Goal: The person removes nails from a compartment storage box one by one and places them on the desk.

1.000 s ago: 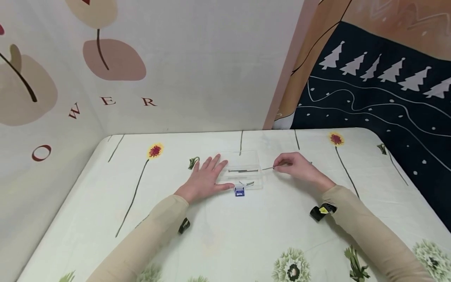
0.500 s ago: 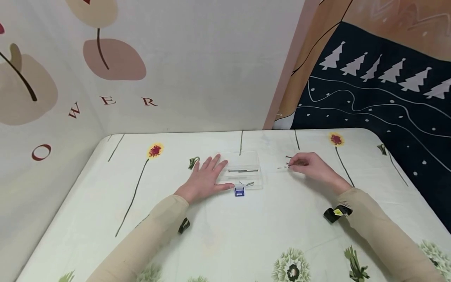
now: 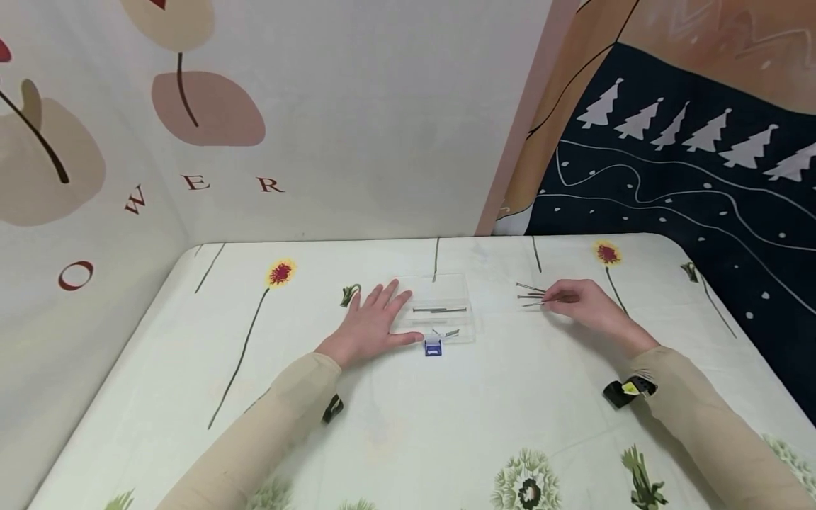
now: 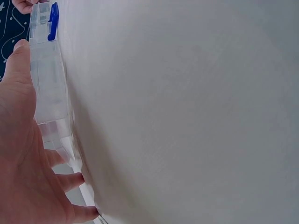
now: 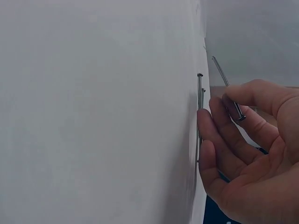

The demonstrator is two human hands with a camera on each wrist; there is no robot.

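Observation:
A clear plastic compartment box with a blue latch lies on the table, and a few nails show inside it. My left hand rests at its left side, fingers straight and spread, the thumb along the front near the latch. To the right of the box, my right hand pinches a nail between thumb and fingers; its head shows below the thumb in the right wrist view. Several loose nails lie on the cloth beside that hand, partly hidden behind its fingers.
A white flower-print cloth covers the table. Light fabric hangs at the back and left, dark tree-patterned fabric at the right. Black straps sit at the wrists.
My right hand has moved right, away from the box, with the nail still pinched, uncovering the loose nails on the table. My left hand and the box have stayed in place.

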